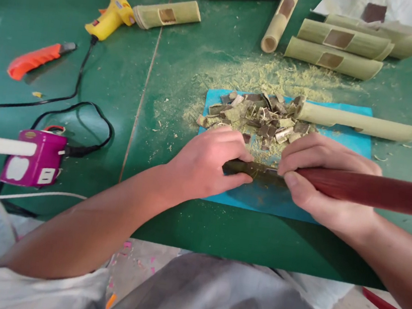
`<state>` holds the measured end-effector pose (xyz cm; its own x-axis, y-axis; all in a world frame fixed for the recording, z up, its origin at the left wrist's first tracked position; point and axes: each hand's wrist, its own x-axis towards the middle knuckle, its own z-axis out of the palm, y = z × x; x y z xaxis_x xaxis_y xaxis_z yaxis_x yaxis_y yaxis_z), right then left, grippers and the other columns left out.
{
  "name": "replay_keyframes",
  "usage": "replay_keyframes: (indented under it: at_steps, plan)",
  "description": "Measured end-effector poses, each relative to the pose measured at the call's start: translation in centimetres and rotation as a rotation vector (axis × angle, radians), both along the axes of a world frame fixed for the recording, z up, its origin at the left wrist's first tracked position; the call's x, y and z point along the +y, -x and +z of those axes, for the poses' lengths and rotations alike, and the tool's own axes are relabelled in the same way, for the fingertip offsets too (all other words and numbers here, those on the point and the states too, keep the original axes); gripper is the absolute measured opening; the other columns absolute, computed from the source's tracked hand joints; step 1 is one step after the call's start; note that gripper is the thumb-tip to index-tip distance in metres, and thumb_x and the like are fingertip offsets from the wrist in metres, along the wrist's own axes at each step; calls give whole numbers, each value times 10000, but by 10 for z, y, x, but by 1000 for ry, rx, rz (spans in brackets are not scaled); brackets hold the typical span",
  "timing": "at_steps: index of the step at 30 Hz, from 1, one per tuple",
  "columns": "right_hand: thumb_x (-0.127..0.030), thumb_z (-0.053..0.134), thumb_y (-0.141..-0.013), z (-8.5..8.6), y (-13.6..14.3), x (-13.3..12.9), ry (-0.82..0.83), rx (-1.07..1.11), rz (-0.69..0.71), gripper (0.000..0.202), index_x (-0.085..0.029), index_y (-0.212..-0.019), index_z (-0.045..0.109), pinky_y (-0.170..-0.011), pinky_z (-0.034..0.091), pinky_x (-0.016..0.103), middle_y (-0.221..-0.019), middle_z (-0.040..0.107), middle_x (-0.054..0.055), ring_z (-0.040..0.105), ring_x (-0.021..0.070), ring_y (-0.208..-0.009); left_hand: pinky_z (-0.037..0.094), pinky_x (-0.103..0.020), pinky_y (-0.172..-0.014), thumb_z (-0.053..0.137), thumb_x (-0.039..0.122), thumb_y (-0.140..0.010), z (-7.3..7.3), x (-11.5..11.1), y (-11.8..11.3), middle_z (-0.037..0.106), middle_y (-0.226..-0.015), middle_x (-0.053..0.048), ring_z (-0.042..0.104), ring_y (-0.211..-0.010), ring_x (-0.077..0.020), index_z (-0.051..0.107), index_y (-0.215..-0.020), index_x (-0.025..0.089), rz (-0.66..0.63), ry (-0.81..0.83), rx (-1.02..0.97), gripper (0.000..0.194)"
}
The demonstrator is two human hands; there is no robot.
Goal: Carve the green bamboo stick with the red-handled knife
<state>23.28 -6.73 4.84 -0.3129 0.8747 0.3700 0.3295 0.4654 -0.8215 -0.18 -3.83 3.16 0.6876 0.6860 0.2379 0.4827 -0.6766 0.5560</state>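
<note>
My right hand [326, 179] is closed around a knife-like tool with a dark red wooden handle [370, 190], which points out to the right. Between the thumb and fingers of my left hand [212, 163] is a dark, narrow strip [244, 167]. It lies in line with the handle; whether it is the tool's blade or a separate piece, I cannot tell. Both hands are over the near part of a blue sheet [223, 197]. Just beyond them lies a heap of brown and pale chips [263, 116]. A slim bamboo tube [375, 124] rests on the sheet's far right.
Several bamboo tubes with cut windows [330, 62] lie at the back. On the left are a yellow glue gun [112, 15], an orange utility knife [39, 60] and a purple power socket block [36, 158] with cables. Pale dust covers the green table [168, 220] behind the heap.
</note>
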Motion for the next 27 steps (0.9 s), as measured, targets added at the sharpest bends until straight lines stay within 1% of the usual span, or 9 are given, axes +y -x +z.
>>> replay_keyframes:
  at_steps: [3, 6, 13, 20, 24, 27]
  plan:
    - [-154, 699, -806, -4, -1, -1, -8, 84, -23, 133, -279, -773, 733, -751, 575, 384, -803, 718, 1, 690, 194, -759, 495, -341, -793, 765, 310, -883, 0, -1, 0, 723, -906, -63, 642, -860, -202, 725, -979, 139, -3, -6, -1, 200]
    - [-173, 704, -822, -5, -1, -1, 7, 112, -1, 122, -288, -828, 746, -783, 586, 404, -837, 733, 9, 697, 208, -793, 493, -339, -785, 762, 297, -879, 1, -1, -1, 722, -905, -58, 641, -855, -201, 718, -968, 146, -10, -5, -1, 181]
    - [-177, 728, -817, -2, 0, 0, 35, 76, 16, 104, -279, -822, 747, -798, 604, 381, -853, 759, 10, 720, 201, -807, 499, -356, -781, 748, 301, -886, 3, -1, -1, 712, -904, -70, 644, -859, -214, 715, -954, 137, 5, 24, 24, 180]
    - [-205, 735, -831, -4, -3, 1, 32, 45, 49, 76, -280, -837, 751, -811, 609, 369, -886, 761, 7, 720, 192, -816, 503, -354, -785, 754, 312, -882, 1, -1, -1, 710, -895, -65, 643, -856, -210, 712, -954, 140, 6, 1, 19, 191]
    - [-198, 709, -826, 1, 0, 2, 26, -5, 22, 94, -285, -801, 734, -765, 602, 360, -858, 748, 0, 707, 186, -775, 498, -349, -780, 753, 303, -882, 2, -2, -1, 713, -896, -59, 637, -850, -204, 704, -938, 150, 7, 6, 19, 169]
    - [-186, 681, -829, 3, 2, 2, -17, -24, 26, 115, -282, -780, 721, -731, 586, 348, -834, 731, 1, 696, 179, -755, 496, -348, -778, 760, 302, -880, 3, -1, 0, 712, -891, -57, 636, -846, -201, 705, -946, 150, 5, 7, 15, 175]
